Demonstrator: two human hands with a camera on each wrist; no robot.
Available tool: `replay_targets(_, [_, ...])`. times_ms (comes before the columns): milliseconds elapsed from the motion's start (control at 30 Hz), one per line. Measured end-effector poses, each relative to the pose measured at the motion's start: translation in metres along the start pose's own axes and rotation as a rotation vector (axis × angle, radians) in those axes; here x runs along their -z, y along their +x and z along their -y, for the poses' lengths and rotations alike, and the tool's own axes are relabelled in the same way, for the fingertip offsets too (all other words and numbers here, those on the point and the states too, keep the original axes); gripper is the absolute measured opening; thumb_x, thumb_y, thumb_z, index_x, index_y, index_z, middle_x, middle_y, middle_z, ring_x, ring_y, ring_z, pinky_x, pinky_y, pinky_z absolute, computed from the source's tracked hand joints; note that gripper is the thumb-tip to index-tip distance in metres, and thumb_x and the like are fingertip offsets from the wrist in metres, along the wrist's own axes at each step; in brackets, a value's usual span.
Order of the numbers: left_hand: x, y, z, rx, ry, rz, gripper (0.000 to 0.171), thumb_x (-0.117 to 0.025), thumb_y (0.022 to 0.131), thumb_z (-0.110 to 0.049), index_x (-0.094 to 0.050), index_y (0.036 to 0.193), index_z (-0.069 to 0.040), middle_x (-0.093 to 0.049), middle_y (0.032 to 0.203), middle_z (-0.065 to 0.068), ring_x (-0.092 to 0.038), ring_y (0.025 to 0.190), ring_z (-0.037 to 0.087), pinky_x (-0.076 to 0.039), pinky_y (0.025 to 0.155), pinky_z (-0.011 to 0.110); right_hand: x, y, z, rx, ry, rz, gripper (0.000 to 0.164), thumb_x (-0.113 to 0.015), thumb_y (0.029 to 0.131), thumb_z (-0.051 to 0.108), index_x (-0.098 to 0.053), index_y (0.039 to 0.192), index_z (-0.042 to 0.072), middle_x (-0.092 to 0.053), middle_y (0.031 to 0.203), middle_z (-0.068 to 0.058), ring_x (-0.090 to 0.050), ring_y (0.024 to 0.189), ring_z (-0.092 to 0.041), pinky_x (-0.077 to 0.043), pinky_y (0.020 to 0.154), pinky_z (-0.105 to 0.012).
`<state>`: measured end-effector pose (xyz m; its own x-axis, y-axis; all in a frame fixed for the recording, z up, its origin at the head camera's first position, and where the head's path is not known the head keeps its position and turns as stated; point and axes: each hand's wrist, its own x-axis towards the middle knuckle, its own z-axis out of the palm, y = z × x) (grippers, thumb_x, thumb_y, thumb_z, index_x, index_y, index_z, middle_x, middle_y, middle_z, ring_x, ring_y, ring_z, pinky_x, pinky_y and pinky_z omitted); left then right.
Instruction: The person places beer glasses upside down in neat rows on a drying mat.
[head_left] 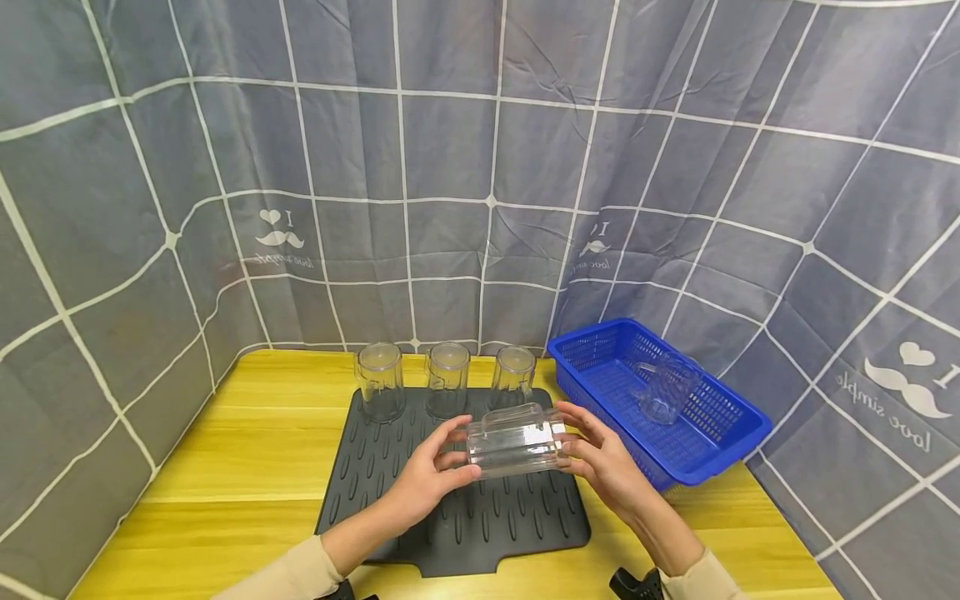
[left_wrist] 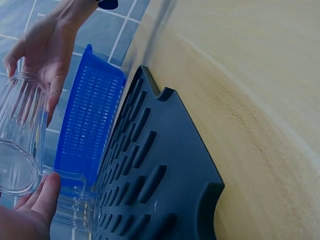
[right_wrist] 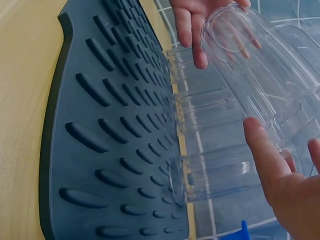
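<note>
A clear glass mug (head_left: 517, 446) lies sideways in the air over the black drying mat (head_left: 480, 525), its handle toward the back. My left hand (head_left: 429, 477) holds one end of it between thumb and fingers. The other end is gripped by my right hand (head_left: 609, 468), fingers spread around it. In the left wrist view, the round end of the mug (left_wrist: 22, 145) is close to the left thumb. Three more clear mugs stand in a row along the mat's back edge: a left one (head_left: 381, 383), a middle one (head_left: 447, 382) and a right one (head_left: 514, 372).
To the right stands a blue perforated basket (head_left: 720, 467) with another clear mug (head_left: 667, 392) tilted inside. The mat lies on a yellow wooden table (head_left: 247, 450). A grey checked curtain (head_left: 450, 167) hangs around the back and sides.
</note>
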<state>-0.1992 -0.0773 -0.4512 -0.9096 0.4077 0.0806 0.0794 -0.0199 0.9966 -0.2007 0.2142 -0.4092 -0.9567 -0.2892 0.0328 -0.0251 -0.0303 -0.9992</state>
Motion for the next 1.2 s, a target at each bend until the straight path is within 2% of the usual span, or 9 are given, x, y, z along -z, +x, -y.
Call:
replay_targets(200, [0.001,-0.002,0.001,-0.032,-0.014,-0.037,0.068,-0.073,0.093,-0.016,-0.039,0.152,-0.019,-0.043,0.137,0.018,-0.062,0.115,0.025,-0.056,0.087,0.031,0.001,0.002,-0.002,-0.048,0.023,0.071,0.062,-0.055,0.098,0.005,-0.032,0.155,0.007,-0.031,0.151,-0.017,-0.059,0.12,-0.021,-0.056,0.092,-0.036])
replay_targets(433, [0.005,-0.004,-0.007,-0.082,-0.001,-0.061,0.063,-0.071,0.093,-0.01,-0.04,0.149,-0.015,-0.041,0.13,0.019,-0.065,0.101,0.017,-0.057,0.082,0.029,0.003,0.006,-0.006,-0.086,0.039,0.143,0.065,-0.056,0.101,0.012,-0.027,0.158,0.009,-0.015,0.163,-0.016,-0.04,0.137,-0.026,-0.05,0.101,-0.037])
replay_targets(533, [0.009,-0.006,-0.011,-0.084,0.025,-0.067,0.062,-0.071,0.092,-0.009,-0.041,0.147,-0.015,-0.04,0.129,0.02,-0.066,0.098,0.016,-0.057,0.08,0.028,0.003,0.007,-0.01,-0.095,0.045,0.185,0.064,-0.056,0.102,0.012,-0.026,0.159,0.01,-0.01,0.165,-0.015,-0.04,0.138,-0.024,-0.05,0.103,-0.037])
replay_targets(633, [0.012,-0.007,-0.014,-0.086,0.065,-0.08,0.062,-0.071,0.092,-0.01,-0.043,0.147,-0.015,-0.04,0.129,0.019,-0.064,0.093,0.016,-0.056,0.078,0.028,0.002,0.008,-0.014,-0.084,0.036,0.22,0.065,-0.056,0.102,0.01,-0.024,0.158,0.008,-0.012,0.164,-0.02,-0.047,0.133,-0.02,-0.051,0.102,-0.036])
replay_targets(733, [0.015,-0.008,-0.017,-0.082,0.115,-0.098,0.061,-0.073,0.091,-0.011,-0.045,0.146,-0.016,-0.042,0.129,0.018,-0.058,0.091,0.018,-0.055,0.077,0.028,0.001,0.008,-0.017,-0.073,0.019,0.234,0.066,-0.057,0.102,0.01,-0.024,0.158,0.007,-0.023,0.159,-0.022,-0.052,0.128,-0.019,-0.052,0.101,-0.037])
replay_targets(867, [0.021,-0.01,-0.023,-0.093,0.177,-0.113,0.061,-0.074,0.09,-0.009,-0.047,0.144,-0.019,-0.044,0.128,0.017,-0.057,0.096,0.024,-0.056,0.078,0.028,0.0,0.008,-0.017,-0.056,-0.024,0.24,0.066,-0.059,0.101,0.011,-0.026,0.158,0.007,-0.033,0.154,-0.022,-0.054,0.126,-0.019,-0.053,0.099,-0.037])
replay_targets(933, [0.025,-0.01,-0.026,-0.105,0.208,-0.12,0.062,-0.075,0.09,-0.01,-0.048,0.144,-0.02,-0.045,0.126,0.017,-0.058,0.099,0.026,-0.057,0.078,0.028,0.001,0.008,-0.016,-0.045,-0.043,0.245,0.065,-0.058,0.102,0.01,-0.026,0.158,0.005,-0.033,0.154,-0.023,-0.053,0.128,-0.02,-0.053,0.1,-0.036])
replay_targets(1067, [0.033,-0.011,-0.034,-0.124,0.268,-0.131,0.062,-0.078,0.088,-0.015,-0.049,0.143,-0.022,-0.046,0.125,0.015,-0.059,0.1,0.027,-0.057,0.078,0.029,0.004,0.009,-0.015,-0.034,-0.066,0.24,0.061,-0.053,0.104,0.008,-0.026,0.158,0.004,-0.031,0.155,-0.026,-0.05,0.134,-0.03,-0.053,0.101,-0.038])
replay_targets(1200, [0.042,-0.011,-0.041,-0.136,0.34,-0.138,0.063,-0.08,0.087,-0.017,-0.05,0.142,-0.024,-0.046,0.124,0.013,-0.061,0.099,0.026,-0.058,0.079,0.029,0.008,0.01,-0.015,-0.04,-0.081,0.229,0.058,-0.052,0.105,0.009,-0.028,0.158,0.007,-0.03,0.157,-0.026,-0.04,0.141,-0.043,-0.052,0.102,-0.042])
